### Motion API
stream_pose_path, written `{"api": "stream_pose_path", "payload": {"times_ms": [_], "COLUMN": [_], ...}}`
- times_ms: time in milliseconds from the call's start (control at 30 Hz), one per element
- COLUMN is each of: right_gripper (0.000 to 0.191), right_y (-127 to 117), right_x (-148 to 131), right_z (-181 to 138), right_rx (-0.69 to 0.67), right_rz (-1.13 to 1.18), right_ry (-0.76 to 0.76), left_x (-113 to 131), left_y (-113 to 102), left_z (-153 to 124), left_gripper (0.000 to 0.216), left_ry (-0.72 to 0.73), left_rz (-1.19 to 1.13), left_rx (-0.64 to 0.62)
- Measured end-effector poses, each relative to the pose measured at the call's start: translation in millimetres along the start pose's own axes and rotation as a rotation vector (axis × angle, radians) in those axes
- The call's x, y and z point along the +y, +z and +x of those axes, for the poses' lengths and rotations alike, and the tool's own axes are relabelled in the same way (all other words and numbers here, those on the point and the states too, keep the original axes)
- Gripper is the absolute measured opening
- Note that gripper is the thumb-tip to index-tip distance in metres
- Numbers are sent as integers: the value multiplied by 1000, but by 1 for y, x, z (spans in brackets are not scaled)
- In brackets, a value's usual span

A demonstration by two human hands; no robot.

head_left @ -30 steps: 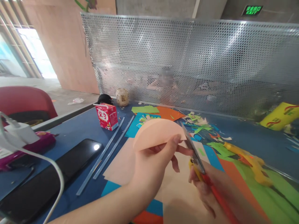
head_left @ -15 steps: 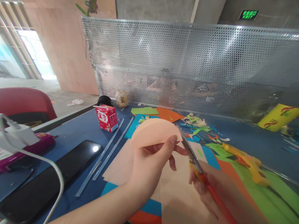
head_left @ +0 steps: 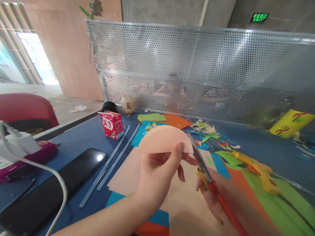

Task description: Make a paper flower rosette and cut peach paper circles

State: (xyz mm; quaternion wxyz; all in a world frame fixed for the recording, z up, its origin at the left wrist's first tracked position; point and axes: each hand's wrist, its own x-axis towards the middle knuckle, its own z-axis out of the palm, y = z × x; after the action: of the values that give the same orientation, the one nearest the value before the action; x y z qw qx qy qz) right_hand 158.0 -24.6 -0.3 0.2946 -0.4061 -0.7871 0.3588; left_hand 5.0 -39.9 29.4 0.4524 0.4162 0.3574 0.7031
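Between the thumb and fingers of my left hand [head_left: 159,173] is a peach half-round piece of paper [head_left: 164,139], curved edge up and straight edge down. My right hand [head_left: 216,196] grips scissors [head_left: 203,165] with red and yellow on the handles. Their blades point up and away, lying along the right end of the peach paper. Whether the blades are parted there I cannot tell. Below both hands lie peach sheets [head_left: 187,203] over blue and orange paper. A red tool-like bar runs under my right palm, part of the scissors' handle.
Two clear glue sticks [head_left: 119,157], a phone [head_left: 56,186] and a red drink carton [head_left: 111,125] lie to the left. Paper scraps [head_left: 206,131] are strewn behind. At right is a yellow glue gun [head_left: 261,172] on green paper. A perforated metal screen [head_left: 147,59] borders the back.
The peach paper has tilted slightly, its straight edge now more level. The scissors stay at its right end, with their yellow handle shifted a little left. Both hands keep their hold.
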Motion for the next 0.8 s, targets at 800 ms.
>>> {"api": "stream_pose_path", "payload": {"times_ms": [800], "right_gripper": [33], "right_y": [0], "right_x": [2], "right_z": [0], "right_rx": [-5], "right_rz": [-64], "right_ry": [34], "left_x": [-3], "left_y": [-4], "left_z": [5], "left_gripper": [27], "left_ry": [50], "left_rz": [-156], "left_rx": [54]}}
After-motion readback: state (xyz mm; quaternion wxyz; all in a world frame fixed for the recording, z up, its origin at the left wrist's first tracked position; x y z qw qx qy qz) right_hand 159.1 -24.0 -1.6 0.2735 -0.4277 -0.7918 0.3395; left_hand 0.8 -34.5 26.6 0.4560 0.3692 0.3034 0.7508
